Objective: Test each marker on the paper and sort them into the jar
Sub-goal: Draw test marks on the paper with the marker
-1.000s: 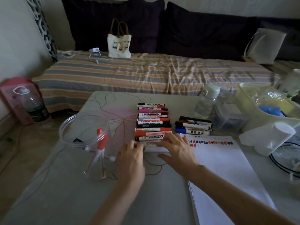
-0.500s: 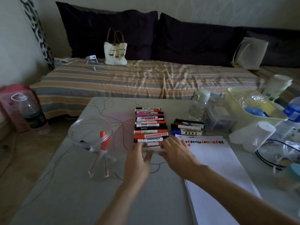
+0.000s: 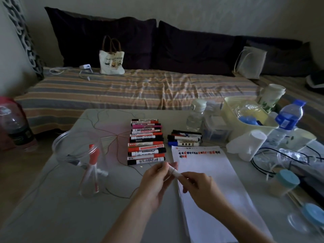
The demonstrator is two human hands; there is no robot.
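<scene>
Both hands, left [image 3: 154,181] and right [image 3: 199,188], fingers gripping one slim white marker [image 3: 172,170], clear round jar [image 3: 78,155] holding three markers, flat white paper [image 3: 210,172] on smooth bench [image 3: 52,216]

— Where was the marker under test?
— A white marker [image 3: 172,170] was held tilted between both hands, at the paper's [image 3: 210,181] near-left edge.
— And the others?
— A stacked row of markers [image 3: 146,142] lay left of the paper; a smaller group [image 3: 185,138] lay beyond it. The clear jar [image 3: 78,149], far left, held a red-capped marker [image 3: 93,155].
</scene>
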